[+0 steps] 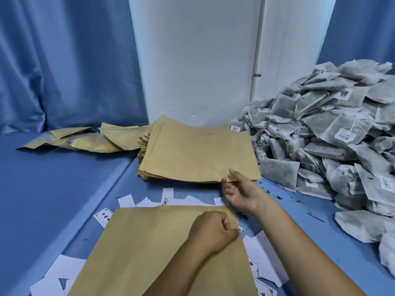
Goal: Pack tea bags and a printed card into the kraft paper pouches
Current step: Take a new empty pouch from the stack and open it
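Kraft paper, thin and light (it will bend, crease and slide): the near pouch (149,242) lies flat over scattered printed cards (126,200), left hand (213,229) pinching its right edge. Right hand (239,193) pinches the pouch stack (196,150) near corner. Soft, fibrous tea bags (331,135) heap right.

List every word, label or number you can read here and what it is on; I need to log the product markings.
"中国": the printed card left of the near kraft pouch; its remaining characters are hidden.
Tea bag tags: barcodes and small print, too blurred to read.
Card by the pouch's right edge: black characters, partly covered, unreadable.
Kraft pouch stack: no print visible.
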The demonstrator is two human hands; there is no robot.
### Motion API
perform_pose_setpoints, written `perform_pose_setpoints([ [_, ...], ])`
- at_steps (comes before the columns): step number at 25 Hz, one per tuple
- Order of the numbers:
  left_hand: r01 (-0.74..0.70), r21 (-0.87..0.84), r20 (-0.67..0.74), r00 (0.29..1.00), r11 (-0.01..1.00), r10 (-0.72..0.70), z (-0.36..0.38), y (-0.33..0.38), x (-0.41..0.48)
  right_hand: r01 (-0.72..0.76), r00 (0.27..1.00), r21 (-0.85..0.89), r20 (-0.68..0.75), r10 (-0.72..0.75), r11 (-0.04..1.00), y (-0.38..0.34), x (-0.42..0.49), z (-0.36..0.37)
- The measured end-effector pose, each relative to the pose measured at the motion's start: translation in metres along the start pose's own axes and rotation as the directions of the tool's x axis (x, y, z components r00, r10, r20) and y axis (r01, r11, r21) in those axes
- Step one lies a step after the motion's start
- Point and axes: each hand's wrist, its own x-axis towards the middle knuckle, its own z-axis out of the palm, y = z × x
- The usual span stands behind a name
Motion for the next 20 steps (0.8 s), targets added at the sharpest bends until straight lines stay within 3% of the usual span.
perform_pose_setpoints([
  [2,0.011,0.094,-0.056,0.998,0.996,-0.006,0.005,0.004,-0.002,0.042,0.997,0.100,-0.065,-0.036,0.994,-0.008,0.022,0.016],
  [5,0.038,0.294,-0.117,0.993,0.955,-0.003,0.015,0.015,-0.005,0.139,0.986,0.103,-0.110,-0.128,0.985,-0.019,0.044,0.035],
  [8,0.026,0.317,-0.130,0.991,0.948,0.016,0.018,0.015,-0.006,0.160,0.984,0.072,-0.086,-0.154,0.984,-0.017,0.046,0.042],
  [11,0.038,0.239,-0.131,0.991,0.970,-0.007,0.015,0.010,-0.006,0.164,0.980,-0.288,-0.060,-0.189,0.943,-0.007,0.031,0.030],
  [14,0.041,0.184,-0.111,0.994,0.982,-0.021,0.012,0.009,-0.004,0.195,0.945,-0.666,-0.070,-0.321,0.720,0.009,0.004,0.002],
  [18,0.018,0.255,-0.141,0.990,0.967,0.018,0.014,0.010,-0.005,0.204,0.907,-0.853,-0.021,-0.421,0.481,0.019,-0.033,-0.038],
  [20,-0.019,0.234,-0.135,0.989,0.972,0.052,0.013,0.011,-0.006,0.198,0.899,-0.861,-0.032,-0.437,0.469,0.019,-0.048,-0.048],
])
